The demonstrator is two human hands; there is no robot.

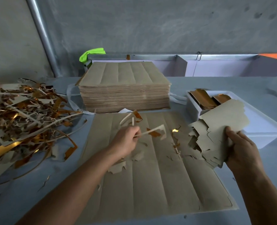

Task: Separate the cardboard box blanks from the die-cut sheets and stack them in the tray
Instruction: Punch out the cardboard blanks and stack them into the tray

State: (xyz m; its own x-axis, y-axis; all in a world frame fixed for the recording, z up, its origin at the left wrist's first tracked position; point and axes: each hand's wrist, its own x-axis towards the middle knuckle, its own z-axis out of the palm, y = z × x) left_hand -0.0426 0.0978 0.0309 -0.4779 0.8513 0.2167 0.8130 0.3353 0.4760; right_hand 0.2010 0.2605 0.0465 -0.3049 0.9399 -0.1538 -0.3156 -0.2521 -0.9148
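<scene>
A grey-brown die-cut sheet (pixel 150 176) lies flat in front of me, littered with small torn scraps. My left hand (pixel 126 140) pinches thin waste strips (pixel 152 131) of cardboard with gold foil above the sheet. My right hand (pixel 241 148) grips a bundle of separated box blanks (pixel 219 132), held tilted at the sheet's right edge, just in front of the white tray (pixel 264 125). Inside the tray's far left corner lie stacked blanks (pixel 206 98) with gold faces showing. A tall stack of die-cut sheets (pixel 124 88) stands behind the flat sheet.
A big heap of waste trimmings (pixel 25 114) with gold foil covers the left of the blue-grey table (pixel 29 200). White strapping (pixel 71 98) lies beside the tall stack. Behind the table run a metal rail with a green cloth (pixel 92 53) and a concrete wall.
</scene>
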